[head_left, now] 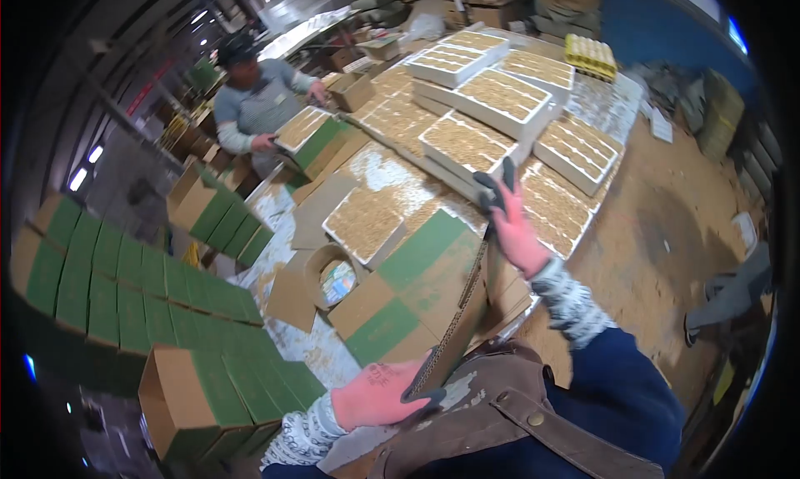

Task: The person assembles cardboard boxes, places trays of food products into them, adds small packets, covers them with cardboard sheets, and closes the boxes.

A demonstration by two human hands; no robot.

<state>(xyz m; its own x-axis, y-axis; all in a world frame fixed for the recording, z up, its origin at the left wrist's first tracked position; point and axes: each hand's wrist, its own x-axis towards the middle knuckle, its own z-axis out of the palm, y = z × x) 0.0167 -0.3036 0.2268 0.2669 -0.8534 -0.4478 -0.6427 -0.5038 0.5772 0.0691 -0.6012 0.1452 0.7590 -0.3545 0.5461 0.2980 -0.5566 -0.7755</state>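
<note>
A folded cardboard carton (464, 333) stands on edge in front of my apron, its corrugated edges facing up. My left hand (379, 396), in a pink glove with dark fingertips, grips its near end, thumb on one side. At its far end is my right hand (518, 227), gloved alike, with fingers stretched up and apart and the palm side against the board. Beside it on the table lies a flat green-and-brown carton (429, 283). A white tray of tan grainy material (365, 221) sits just beyond, near a round container (333, 279) with small printed pieces inside.
Stacked white-rimmed trays (492, 96) cover the table's far right. Across the table a co-worker (262, 104) holds a similar tray at a green carton (321, 146). Rows of green cartons (125, 296) stand left. A yellow stack (590, 56) is at the back.
</note>
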